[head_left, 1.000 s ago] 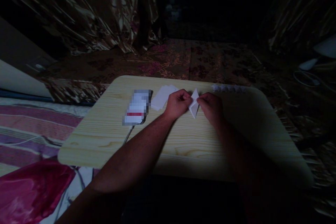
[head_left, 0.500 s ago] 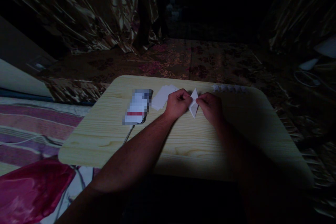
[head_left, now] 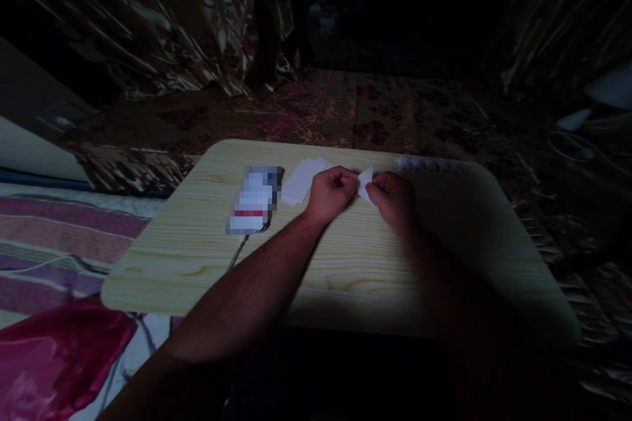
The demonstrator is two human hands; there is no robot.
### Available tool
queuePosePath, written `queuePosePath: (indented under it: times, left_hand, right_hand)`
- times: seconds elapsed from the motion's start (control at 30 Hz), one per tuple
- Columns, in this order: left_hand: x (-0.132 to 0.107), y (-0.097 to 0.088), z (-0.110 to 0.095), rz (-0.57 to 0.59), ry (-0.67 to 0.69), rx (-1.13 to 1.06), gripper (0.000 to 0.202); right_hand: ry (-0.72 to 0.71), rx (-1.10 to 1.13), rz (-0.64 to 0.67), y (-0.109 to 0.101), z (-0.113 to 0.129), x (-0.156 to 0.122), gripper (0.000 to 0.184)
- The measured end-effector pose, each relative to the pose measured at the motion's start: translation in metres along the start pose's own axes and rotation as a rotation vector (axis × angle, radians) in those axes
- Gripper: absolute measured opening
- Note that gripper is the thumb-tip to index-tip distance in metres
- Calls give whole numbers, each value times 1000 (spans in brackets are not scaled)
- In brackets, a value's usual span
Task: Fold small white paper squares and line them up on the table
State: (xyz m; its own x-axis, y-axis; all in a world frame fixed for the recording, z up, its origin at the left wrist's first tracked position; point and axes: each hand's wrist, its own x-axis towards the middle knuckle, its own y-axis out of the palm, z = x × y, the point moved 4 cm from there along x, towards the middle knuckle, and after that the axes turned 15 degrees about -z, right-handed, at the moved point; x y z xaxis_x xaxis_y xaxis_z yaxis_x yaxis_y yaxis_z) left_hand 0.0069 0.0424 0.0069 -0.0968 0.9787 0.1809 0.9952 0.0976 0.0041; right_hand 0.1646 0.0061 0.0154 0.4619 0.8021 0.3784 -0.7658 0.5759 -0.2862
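Both hands (head_left: 363, 196) pinching folded paper (head_left: 365, 181)

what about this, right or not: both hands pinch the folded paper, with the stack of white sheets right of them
No. The head view shows the stack of white sheets left of the left hand; it and the right hand pinch the folded paper.

Person's body in view: two forearms, bare along all their visible length, each ending in a bare hand; left hand (head_left: 332, 192) and left forearm (head_left: 257, 286) fairly lit, right hand (head_left: 392, 200) and right forearm (head_left: 444, 289) in heavy shadow, finer detail on that side not discernible.
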Motion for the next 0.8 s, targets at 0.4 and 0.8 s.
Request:
queuePosePath:
  times: [0.4,0.8]
  left_hand:
    - [-4,4,-5,43,-57,-80,21]
    - [-1,4,-1,47,-80,-110,24]
  right_hand:
    - [-25,-6,14,1,4,-3,21]
    - [-46,-36,63,0,7,-4,25]
